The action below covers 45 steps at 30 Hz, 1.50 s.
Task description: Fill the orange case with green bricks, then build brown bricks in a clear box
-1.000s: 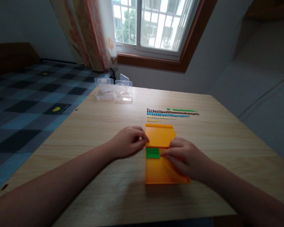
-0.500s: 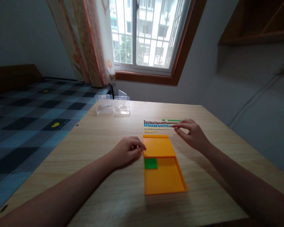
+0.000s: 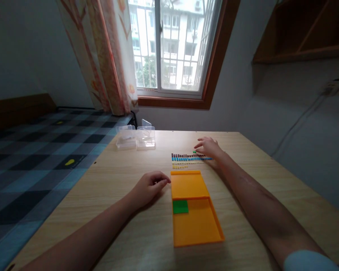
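Though shallow, rect. plas. tray

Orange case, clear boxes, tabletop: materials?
Orange case: likely molded plastic, satin; uniform color, thin raised rims.
Clear boxes: probably rigid transparent plastic, glossy; see-through walls, bright edges.
Tabletop: wood or wood-look laminate, low sheen; pale grain visible, can't tell which.

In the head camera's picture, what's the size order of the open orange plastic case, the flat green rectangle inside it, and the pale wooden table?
Largest to smallest, as they look:
1. Pale wooden table
2. Open orange plastic case
3. Flat green rectangle
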Motion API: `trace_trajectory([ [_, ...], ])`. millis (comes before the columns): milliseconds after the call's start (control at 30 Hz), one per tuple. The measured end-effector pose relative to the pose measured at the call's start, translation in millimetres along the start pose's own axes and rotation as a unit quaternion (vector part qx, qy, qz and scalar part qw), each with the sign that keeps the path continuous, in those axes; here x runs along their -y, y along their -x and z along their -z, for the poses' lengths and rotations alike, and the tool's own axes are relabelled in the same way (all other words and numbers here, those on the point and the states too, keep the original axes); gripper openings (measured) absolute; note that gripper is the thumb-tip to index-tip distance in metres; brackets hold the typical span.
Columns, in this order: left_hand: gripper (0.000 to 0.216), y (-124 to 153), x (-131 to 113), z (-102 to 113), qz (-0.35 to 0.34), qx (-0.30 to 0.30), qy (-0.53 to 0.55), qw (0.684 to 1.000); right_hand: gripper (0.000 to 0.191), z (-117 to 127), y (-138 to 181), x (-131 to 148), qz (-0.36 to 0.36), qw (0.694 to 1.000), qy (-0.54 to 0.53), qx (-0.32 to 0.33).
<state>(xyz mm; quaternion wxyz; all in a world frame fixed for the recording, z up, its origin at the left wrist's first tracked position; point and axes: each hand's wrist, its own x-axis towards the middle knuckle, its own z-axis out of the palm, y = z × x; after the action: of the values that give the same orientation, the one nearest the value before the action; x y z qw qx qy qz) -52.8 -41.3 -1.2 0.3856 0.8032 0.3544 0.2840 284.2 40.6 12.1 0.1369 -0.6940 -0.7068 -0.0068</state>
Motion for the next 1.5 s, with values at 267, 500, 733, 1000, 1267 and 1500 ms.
trace_trajectory([
  [267, 0.023, 0.9, 0.6, -0.8, 0.003, 0.001, -0.011, 1.000, 0.017, -12.8, -1.6, -3.3, 0.000, 1.000, -0.008, 0.016],
  [500, 0.023, 1.4, -1.1, -1.4, 0.003, 0.001, -0.025, 1.000, 0.013, -14.5, 2.0, 5.4, 0.017, 0.999, -0.031, -0.005],
  [733, 0.022, 1.3, -1.3, -0.8, -0.009, 0.000, -0.039, 0.999, 0.020, 48.0, 18.7, 21.3, 0.051, 0.994, -0.087, -0.048],
  [1000, 0.022, 1.4, -3.1, -3.5, -0.022, 0.009, -0.054, 0.998, 0.012, 72.2, 153.4, 63.0, 0.214, 0.958, -0.182, 0.063],
  [1267, 0.021, 4.0, -5.7, -6.7, -0.026, 0.021, -0.050, 0.998, 0.017, 28.3, 205.6, 74.2, 0.220, 0.963, -0.123, 0.098],
  [1500, 0.021, 4.6, -7.2, -7.0, -0.035, 0.031, -0.055, 0.997, 0.016, 30.1, 205.3, 68.2, 0.206, 0.964, -0.140, 0.092],
])
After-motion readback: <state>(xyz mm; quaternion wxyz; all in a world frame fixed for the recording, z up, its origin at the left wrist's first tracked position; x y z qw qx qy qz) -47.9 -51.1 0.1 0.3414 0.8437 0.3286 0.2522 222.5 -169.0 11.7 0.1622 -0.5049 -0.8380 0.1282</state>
